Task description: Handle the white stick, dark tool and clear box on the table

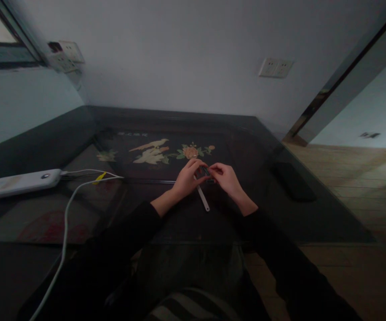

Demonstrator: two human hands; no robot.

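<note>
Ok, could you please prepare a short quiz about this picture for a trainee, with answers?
1. True or false: a pale cable is attached to the white device.

2. Which thing lies on the right part of the table?
a) black flat object
b) white device
c) yellow tag

3. Fill in: the pale strip is nearest to the ____ hand.

Key: 1. True. 2. a. 3. Left hand.

The small dark object (205,170) is partly hidden.
</note>
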